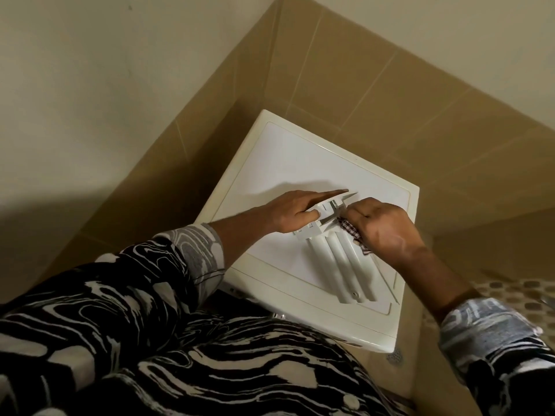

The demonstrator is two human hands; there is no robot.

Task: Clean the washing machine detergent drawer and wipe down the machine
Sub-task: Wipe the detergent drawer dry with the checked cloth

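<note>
The white detergent drawer (339,259) lies upside down on the white top of the washing machine (288,163), its ribbed underside facing up. My left hand (295,210) holds the drawer's far end, thumb curled on its near side and index finger stretched along its far side. My right hand (381,225) is curled round a dark checked cloth (350,228) and presses it against the drawer's right side. Most of the cloth is hidden under that hand.
The machine stands in a corner between tan tiled walls (375,94). A floor drain (395,357) shows below the machine's front right corner, and a pebbled floor strip (510,292) lies to the right. My patterned sleeves and body cover the machine's front.
</note>
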